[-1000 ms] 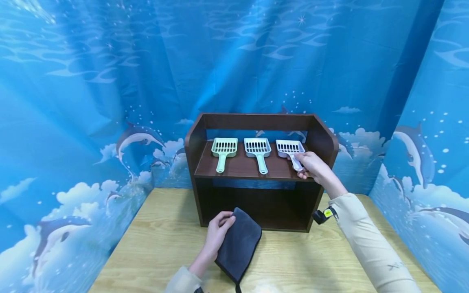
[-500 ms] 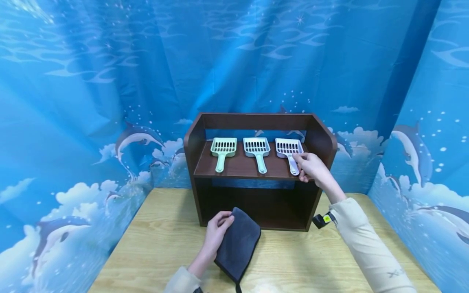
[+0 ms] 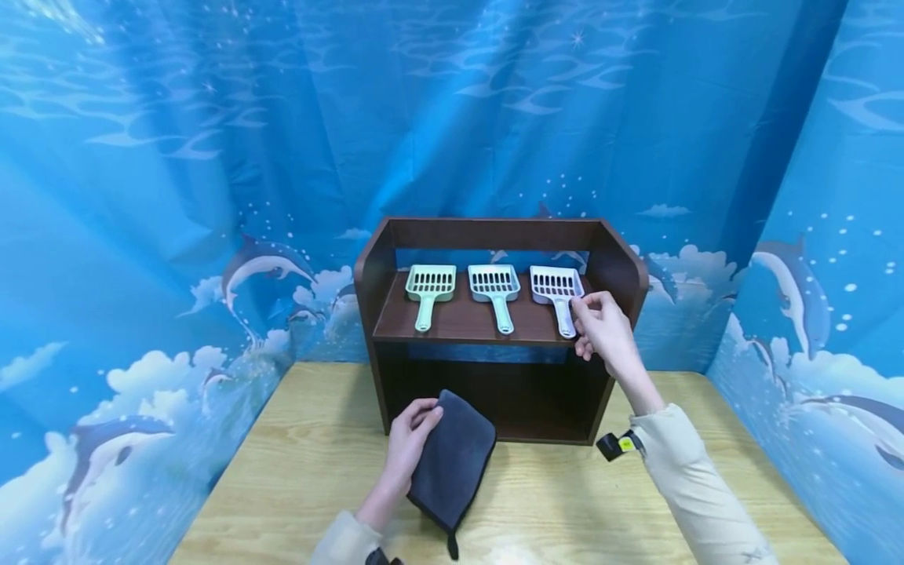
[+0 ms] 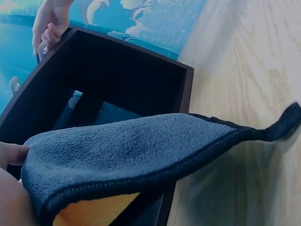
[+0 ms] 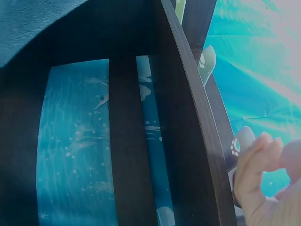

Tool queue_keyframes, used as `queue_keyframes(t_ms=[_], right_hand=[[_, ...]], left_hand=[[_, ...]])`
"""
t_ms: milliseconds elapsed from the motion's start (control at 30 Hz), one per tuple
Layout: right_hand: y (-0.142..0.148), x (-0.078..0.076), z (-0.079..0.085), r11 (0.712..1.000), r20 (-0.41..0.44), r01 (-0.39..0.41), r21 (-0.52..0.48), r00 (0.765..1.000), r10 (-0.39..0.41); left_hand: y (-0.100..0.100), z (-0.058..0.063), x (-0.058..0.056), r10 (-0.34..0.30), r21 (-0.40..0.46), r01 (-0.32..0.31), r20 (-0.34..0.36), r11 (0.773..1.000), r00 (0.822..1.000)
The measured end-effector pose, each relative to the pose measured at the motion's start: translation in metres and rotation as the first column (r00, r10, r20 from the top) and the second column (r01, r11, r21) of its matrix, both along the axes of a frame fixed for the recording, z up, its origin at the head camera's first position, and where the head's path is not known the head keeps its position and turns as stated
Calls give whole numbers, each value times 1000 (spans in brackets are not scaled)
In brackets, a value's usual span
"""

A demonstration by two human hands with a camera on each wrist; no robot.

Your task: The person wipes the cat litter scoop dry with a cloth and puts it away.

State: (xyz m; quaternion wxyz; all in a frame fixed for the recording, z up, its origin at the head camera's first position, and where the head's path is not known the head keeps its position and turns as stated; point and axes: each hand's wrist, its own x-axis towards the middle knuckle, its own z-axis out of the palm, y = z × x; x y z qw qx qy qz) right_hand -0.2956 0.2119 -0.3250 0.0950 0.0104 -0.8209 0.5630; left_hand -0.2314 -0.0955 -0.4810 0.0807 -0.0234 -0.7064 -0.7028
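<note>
My left hand (image 3: pixel 407 445) pinches a top corner of a grey cloth (image 3: pixel 452 463) in front of the shelf. In the left wrist view the cloth (image 4: pixel 117 150) shows an orange underside, dark edging and a hanging loop. On the upper shelf board lie a green litter scoop (image 3: pixel 431 284), a mint-blue litter scoop (image 3: pixel 494 284) and a pale lavender litter scoop (image 3: pixel 556 286), handles toward me. My right hand (image 3: pixel 606 328) is just right of the lavender scoop's handle, fingers loosely bent. In the right wrist view the handle's end with a paw print (image 5: pixel 243 140) shows beside the fingers.
The dark brown two-tier shelf (image 3: pixel 384 377) stands on a light wooden table (image 3: pixel 297 463). Its side panels rise at both ends, the right one close by my right hand. A blue ocean-print curtain (image 3: pixel 282 157) hangs behind and at the sides.
The lavender scoop's handle has swung slightly left, and my right hand has come off it to the right. My left hand has shifted a little left with the cloth.
</note>
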Motion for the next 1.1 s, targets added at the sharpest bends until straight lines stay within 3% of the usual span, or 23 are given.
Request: queue_keyframes(t_ms=[233,400,733,1100], right_hand=[[4,9,-14,994,-210,11,-112,977,-35],[7,17,-25,966,-302,-33,-255,952,-47],[8,34,-53,931,-293,-54,-362,954,-59],[9,47,-85,933,-241,-51,-355,970,-38]], left_hand=[[-8,9,-3,24,27,-24,-1,999,1000],[-14,15,-4,52,24,-52,-3,998,999],[-32,22,-5,111,32,-111,4,993,994],[-63,19,0,205,20,-207,68,978,976]])
